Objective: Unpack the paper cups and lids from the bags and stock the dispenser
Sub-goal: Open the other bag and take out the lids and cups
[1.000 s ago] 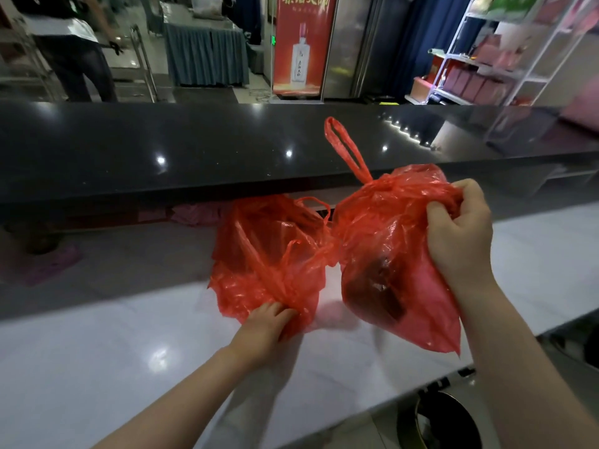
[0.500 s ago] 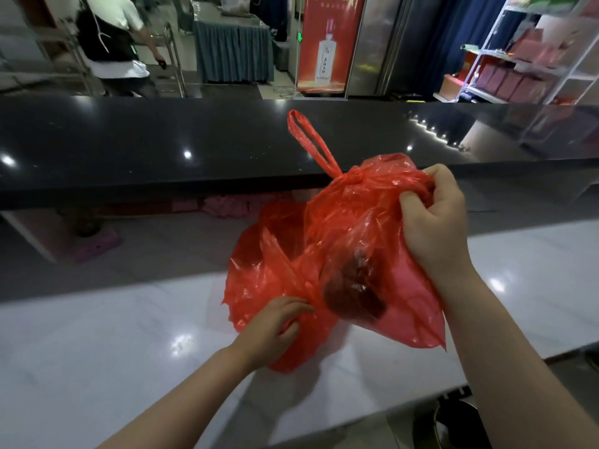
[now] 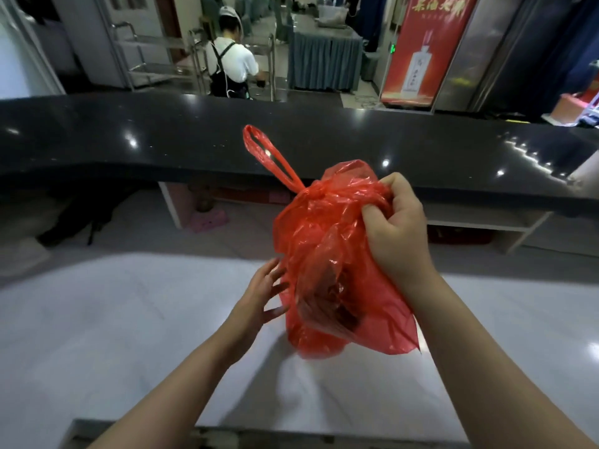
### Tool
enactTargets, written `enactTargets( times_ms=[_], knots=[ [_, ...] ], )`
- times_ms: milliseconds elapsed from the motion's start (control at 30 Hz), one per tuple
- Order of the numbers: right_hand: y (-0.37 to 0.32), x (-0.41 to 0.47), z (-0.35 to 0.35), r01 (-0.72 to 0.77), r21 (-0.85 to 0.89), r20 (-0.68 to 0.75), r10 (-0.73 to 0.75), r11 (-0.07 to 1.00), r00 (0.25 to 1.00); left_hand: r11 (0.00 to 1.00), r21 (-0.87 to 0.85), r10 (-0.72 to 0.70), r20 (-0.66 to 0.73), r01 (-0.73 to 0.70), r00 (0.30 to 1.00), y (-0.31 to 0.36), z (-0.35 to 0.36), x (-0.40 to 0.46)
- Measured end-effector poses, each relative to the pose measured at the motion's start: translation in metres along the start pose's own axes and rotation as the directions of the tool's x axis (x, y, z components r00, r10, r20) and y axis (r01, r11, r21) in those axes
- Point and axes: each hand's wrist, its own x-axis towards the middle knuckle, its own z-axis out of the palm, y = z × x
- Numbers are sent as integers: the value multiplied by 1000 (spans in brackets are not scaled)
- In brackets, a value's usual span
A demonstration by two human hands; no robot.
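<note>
I observe my right hand (image 3: 393,234) clenched on the gathered neck of the red plastic bag (image 3: 327,264), holding it clear above the white counter (image 3: 129,319); the bag hangs free with nothing beneath it. My left hand (image 3: 259,293) is beside the bag's lower left flank, fingers spread and straight, gripping nothing; whether the fingertips touch the film I cannot tell. One handle loop (image 3: 269,157) stands up from a knot at the neck, so I judge the bag tied and not yet opened. A dark mass shows through the film low down; it is too indistinct to confirm as cups or lids. No dispenser is in view. Risks noted: the film is thin and carried by one fist, so a hard pull at the knot could tear it and spill the contents over the counter's near edge. Squeezing the bag's body could crush paper cups, if those are inside. The black upper counter (image 3: 97,134) lies beyond.
</note>
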Motion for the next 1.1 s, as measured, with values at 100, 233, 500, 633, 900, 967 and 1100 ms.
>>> enactTargets(
  times_ms=[100,233,500,633,900,967,1100],
  knots=[
    [-3,-6,36,-26,44,114,21,999,993,996,-82,-36,8,37,999,22,-15,-16],
    [0,-19,78,-76,83,241,54,994,969,999,-16,30,-77,-31,997,24,-41,-40],
    [43,-54,127,-218,-1,544,183,976,819,977,41,196,-544,-207,816,29,-79,-70],
    [83,-65,131,-203,-118,372,233,972,899,977,95,203,-694,-191,691,28,-105,-77],
    [170,-108,105,219,-812,535,540,541,649,988,121,153,-628,-98,763,12,-124,-82],
    [170,-115,98,227,-839,507,560,495,655,985,129,167,-609,-111,775,13,-117,-79],
    [171,-121,75,207,-888,432,592,411,680,983,130,181,-552,-130,814,13,-98,-69]
  ],
)
